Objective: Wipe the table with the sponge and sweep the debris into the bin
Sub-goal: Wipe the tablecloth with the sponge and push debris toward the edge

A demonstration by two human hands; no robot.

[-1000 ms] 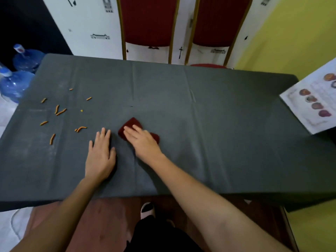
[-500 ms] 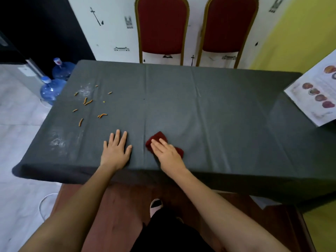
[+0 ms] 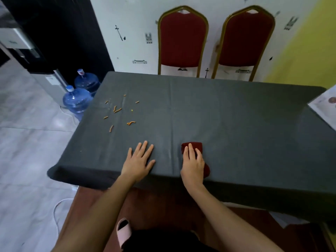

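- We see a bench (image 3: 236, 124) draped in a dark grey cloth that hangs over its near edge.
- Our right hand (image 3: 193, 165) lies palm down on a dark red, flat rectangular sponge (image 3: 198, 146). The fingers are laid out nearly straight on top of it, pressing it to the cloth rather than wrapping round it.
- The sponge sits close to the bench's near edge, roughly in the middle of its width. Its far end shows beyond the fingertips and one near corner shows at the right of the palm.
- Our left hand (image 3: 139, 160) rests flat on the bare cloth just left of the right hand and apart from the sponge. Its fingers are straight and spread, and it holds nothing.
- The debris, a scatter of small orange stick-shaped crumbs (image 3: 117, 110), lies on the far left part of the bench, well apart from both hands and the sponge. A faint pale smear marks the cloth among the pieces.
- A white printed paper sheet with round pictures (image 3: 323, 108) lies over the bench's right end.
- Two red padded chairs with gold frames stand side by side against the white wall behind the bench, one on the left (image 3: 182, 39) and one on the right (image 3: 244, 39).
- Two blue plastic water jugs (image 3: 77, 101) stand on the pale tiled floor beside the bench's far left corner.
- A pink slipper (image 3: 123, 231) shows below the near edge, between our forearms.
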